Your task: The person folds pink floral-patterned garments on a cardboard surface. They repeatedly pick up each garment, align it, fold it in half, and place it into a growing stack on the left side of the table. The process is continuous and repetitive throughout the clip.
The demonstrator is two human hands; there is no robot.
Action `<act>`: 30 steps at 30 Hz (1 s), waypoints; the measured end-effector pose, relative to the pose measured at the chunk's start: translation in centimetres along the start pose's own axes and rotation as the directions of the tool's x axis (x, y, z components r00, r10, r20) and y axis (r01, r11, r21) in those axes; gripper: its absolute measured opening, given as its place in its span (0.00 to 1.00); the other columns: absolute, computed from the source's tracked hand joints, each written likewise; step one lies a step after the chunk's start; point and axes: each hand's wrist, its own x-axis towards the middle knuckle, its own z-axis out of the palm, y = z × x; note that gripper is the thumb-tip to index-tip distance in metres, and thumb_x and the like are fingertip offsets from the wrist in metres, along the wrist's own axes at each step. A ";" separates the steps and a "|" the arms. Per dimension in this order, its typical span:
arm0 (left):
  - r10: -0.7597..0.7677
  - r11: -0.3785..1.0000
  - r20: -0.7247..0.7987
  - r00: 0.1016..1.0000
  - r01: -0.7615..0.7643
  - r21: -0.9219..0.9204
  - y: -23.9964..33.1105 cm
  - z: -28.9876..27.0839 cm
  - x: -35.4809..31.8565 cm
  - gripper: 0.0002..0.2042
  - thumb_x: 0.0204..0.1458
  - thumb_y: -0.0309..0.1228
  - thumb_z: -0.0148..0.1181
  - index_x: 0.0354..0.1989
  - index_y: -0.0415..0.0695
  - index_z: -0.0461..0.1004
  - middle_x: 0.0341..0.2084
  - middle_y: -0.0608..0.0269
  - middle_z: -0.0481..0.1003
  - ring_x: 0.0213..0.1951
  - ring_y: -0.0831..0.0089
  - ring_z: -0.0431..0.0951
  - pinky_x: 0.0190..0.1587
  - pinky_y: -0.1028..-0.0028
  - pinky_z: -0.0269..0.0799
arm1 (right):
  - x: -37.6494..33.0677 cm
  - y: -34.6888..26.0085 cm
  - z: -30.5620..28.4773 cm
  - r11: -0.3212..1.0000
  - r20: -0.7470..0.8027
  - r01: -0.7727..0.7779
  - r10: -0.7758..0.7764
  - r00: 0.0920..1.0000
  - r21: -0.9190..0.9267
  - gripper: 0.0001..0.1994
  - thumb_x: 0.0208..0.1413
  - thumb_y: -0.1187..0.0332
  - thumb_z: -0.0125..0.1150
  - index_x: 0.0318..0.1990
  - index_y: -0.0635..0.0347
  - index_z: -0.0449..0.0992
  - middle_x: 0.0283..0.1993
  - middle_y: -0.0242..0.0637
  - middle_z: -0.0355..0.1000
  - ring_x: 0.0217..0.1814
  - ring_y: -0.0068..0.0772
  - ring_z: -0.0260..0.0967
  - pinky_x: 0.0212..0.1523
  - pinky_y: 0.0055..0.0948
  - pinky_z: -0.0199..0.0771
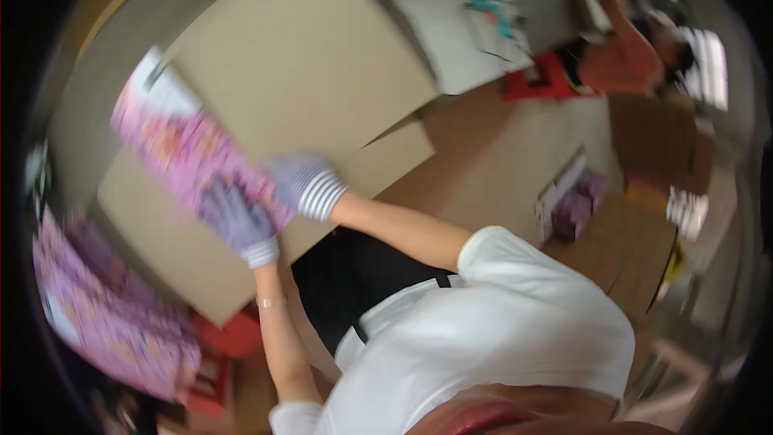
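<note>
A long pink flower-printed sheet [181,145] with a white end lies slantwise along the edge of a large plain cardboard sheet [298,48]. My left hand [237,221], in a grey-purple glove with a striped cuff, rests on the near part of the pink sheet with its fingers spread. My right hand [304,185], gloved alike, is just to the right, at the edge where pink sheet and cardboard meet. Motion smears its fingers, so I cannot see whether they grip anything. Another piece of cardboard [169,234] extends beneath the pink sheet.
More pink printed sheets [121,322] hang or lie at the lower left, beside a red stool [211,379]. At the back, a white table [443,40] carries a teal tool [491,12]. A person [624,56] is at the upper right. Brown cartons [616,250] stand on the right.
</note>
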 end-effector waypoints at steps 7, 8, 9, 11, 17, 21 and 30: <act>0.128 0.988 0.260 0.957 -0.099 -0.120 -1.0 -1.8 0.7 0.32 0.50 0.41 0.57 0.66 0.46 0.62 0.69 0.57 0.56 0.71 0.55 0.50 0.70 0.45 0.37 | 0.1 -0.8 0.0 0.997 0.028 -0.038 0.036 0.999 0.063 0.12 0.47 0.65 0.66 0.38 0.57 0.74 0.34 0.44 0.74 0.37 0.50 0.73 0.38 0.45 0.73; 0.130 0.986 0.278 0.952 -0.096 -0.134 -1.4 -2.0 0.3 0.32 0.51 0.42 0.57 0.66 0.47 0.61 0.69 0.58 0.55 0.71 0.56 0.50 0.70 0.44 0.37 | 0.1 -1.3 0.0 0.996 0.068 -0.034 0.028 0.997 0.081 0.12 0.46 0.66 0.66 0.37 0.57 0.73 0.33 0.44 0.73 0.37 0.49 0.72 0.38 0.45 0.72; 0.149 0.982 0.287 0.946 -0.107 -0.156 -1.3 -2.1 0.1 0.33 0.51 0.44 0.57 0.66 0.48 0.61 0.69 0.59 0.55 0.71 0.56 0.49 0.70 0.44 0.37 | -0.1 -1.4 -0.7 0.995 0.092 -0.036 0.027 0.995 0.092 0.12 0.45 0.66 0.67 0.36 0.57 0.73 0.32 0.43 0.73 0.36 0.49 0.71 0.38 0.45 0.71; 0.216 0.967 0.280 0.935 -0.165 -0.195 -2.1 -2.3 0.1 0.34 0.52 0.47 0.56 0.67 0.49 0.59 0.69 0.60 0.54 0.71 0.56 0.49 0.70 0.44 0.37 | -0.3 -1.4 -1.1 0.995 0.089 0.004 -0.013 0.996 0.096 0.12 0.44 0.66 0.68 0.35 0.57 0.72 0.30 0.42 0.71 0.35 0.48 0.70 0.38 0.44 0.70; 0.346 0.938 0.262 0.901 -0.323 -0.128 -5.9 -2.1 7.4 0.35 0.54 0.52 0.51 0.68 0.48 0.57 0.70 0.60 0.53 0.70 0.56 0.52 0.69 0.44 0.41 | -0.5 -0.6 -1.5 0.997 0.104 0.046 -0.052 0.993 0.060 0.11 0.43 0.67 0.69 0.32 0.57 0.72 0.30 0.39 0.70 0.35 0.46 0.69 0.39 0.41 0.70; 0.312 0.948 0.154 0.938 -0.319 0.024 -10.1 0.6 15.2 0.34 0.54 0.50 0.52 0.68 0.49 0.58 0.68 0.60 0.56 0.70 0.57 0.53 0.68 0.44 0.43 | -0.4 -0.7 -1.6 0.997 0.103 0.001 -0.009 0.995 0.073 0.11 0.43 0.67 0.69 0.31 0.56 0.72 0.29 0.38 0.70 0.34 0.45 0.69 0.38 0.41 0.69; 0.232 0.970 0.025 0.972 -0.233 0.068 -16.7 2.9 25.2 0.29 0.59 0.44 0.45 0.67 0.40 0.57 0.67 0.48 0.57 0.69 0.51 0.53 0.69 0.48 0.43 | -0.7 -0.6 -0.6 0.990 -0.023 0.046 -0.043 0.999 0.130 0.10 0.41 0.69 0.69 0.29 0.55 0.72 0.26 0.37 0.69 0.32 0.44 0.68 0.34 0.41 0.68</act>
